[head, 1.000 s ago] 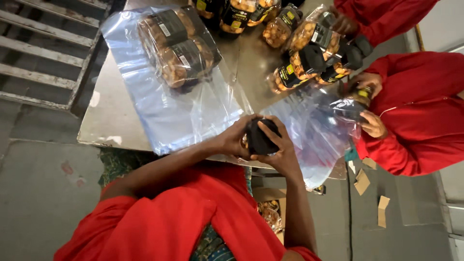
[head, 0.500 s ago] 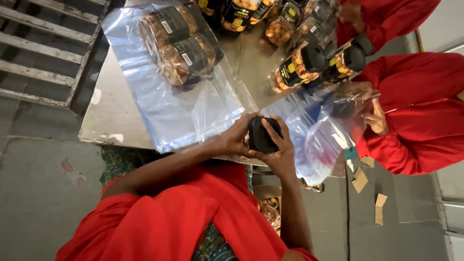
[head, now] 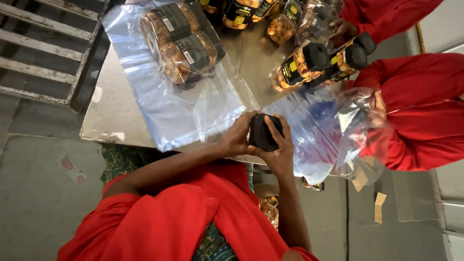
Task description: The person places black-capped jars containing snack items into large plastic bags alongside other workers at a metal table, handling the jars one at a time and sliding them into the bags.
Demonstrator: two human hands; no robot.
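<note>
Jars crowd the far side of the metal table (head: 113, 116) in the head view. Two clear jars with black lids (head: 319, 60) lie on their sides near the right edge, dark labels showing, snacks visible inside. More jars (head: 256, 9) of the same kind stand along the top edge, partly cut off. On the left lies a sealed pack of jars (head: 181, 41), wrapped in clear film and resting on a flat sheet of clear plastic (head: 166, 108) that covers much of the tabletop.

At the near edge, the left hand (head: 237, 137) and the right hand (head: 280, 147) both close around a black-lidded jar (head: 263, 131), fingers curled over the lid from either side; only the dark top shows, so its contents cannot be told. It sits just above the table's edge, over the person's red sleeves (head: 193, 212).

Just right of it, a large clear plastic bag (head: 314, 130) bulges open, held by a co-worker's hand (head: 377, 108) in a red garment. Another co-worker's hand (head: 343, 29) reaches among the jars at top right.

The table is bare steel with worn patches. Below it is a grey concrete floor (head: 38, 183), with a metal grating (head: 43, 43) at the upper left and scraps of brown cardboard (head: 379, 208) lying at the right.
</note>
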